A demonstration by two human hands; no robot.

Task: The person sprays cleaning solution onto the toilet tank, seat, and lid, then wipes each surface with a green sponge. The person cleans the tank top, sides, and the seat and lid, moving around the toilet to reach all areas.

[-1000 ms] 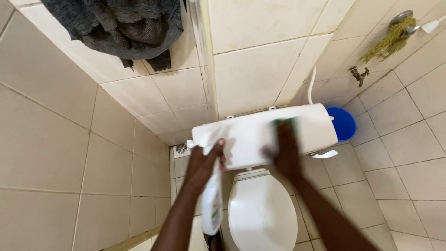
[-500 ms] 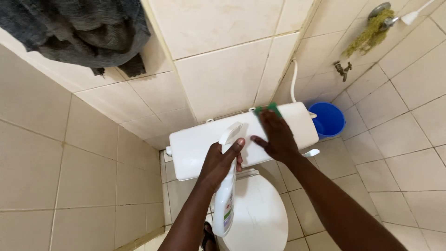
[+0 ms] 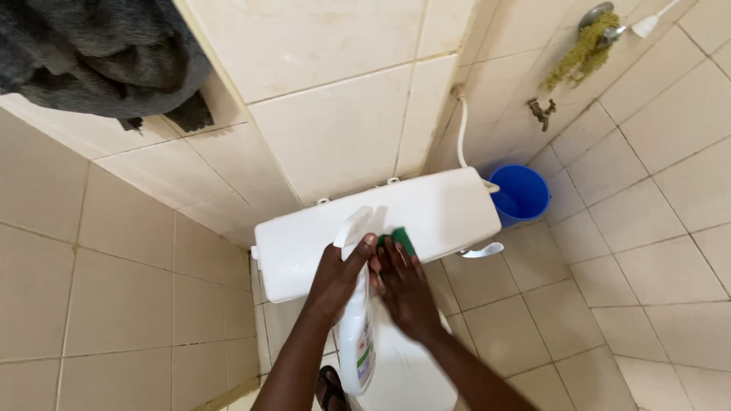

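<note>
- A white spray bottle is clasped around its neck by the left hand, fingers closed on it, nozzle up against the front edge of a white toilet cistern.
- A green sponge is pressed onto the cistern lid near that front edge under the flat right hand; the fingers lie over it rather than curl around it, though the grip beneath is partly hidden.
- The wiping of the lid appears to be the step in hand; steady downward pressure and a sweep across the unwiped lid would be called for next.
- A blue bucket is seen beside the cistern, a dark cloth hung on the cream-tiled wall, and a tap fixed further right.
</note>
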